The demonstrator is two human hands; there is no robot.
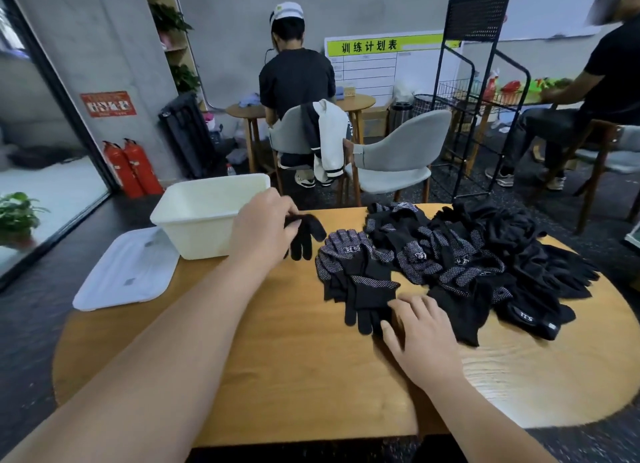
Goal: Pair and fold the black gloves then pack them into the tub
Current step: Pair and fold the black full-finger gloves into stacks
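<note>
- Pinches a single glove [306, 237] in the left hand [266, 230], thumb and curled fingers closed on its cuff end, the glove's fingers hanging down just above the table [277, 358].
- Holds that glove just to the right of the tub [194, 220], near its wall but not over its opening.
- Lays the right hand [420, 334] flat on the near glove [367, 289] at the front edge of the heap of gloves [485, 254], fingers straight and spread, gripping nothing.
- Reads as the pairing step: one glove picked, a mate being sought, no fold made yet.
- Shows only white inner walls in the tub; cannot tell from this angle whether anything lies on its floor.
- Leaves the tub open at the far left of the table, with the lid [128, 268] flat beside it on the left corner.
- Calls next, probably, for closing the right fingers on one matching glove; cannot tell whether the held one has the dotted palm seen on many in the heap.
- Needs a clean lift, since the heaped gloves overlap and may drag along.
- Then calls for stacking the two with cuffs aligned, folding, and a short carry left into the tub.
</note>
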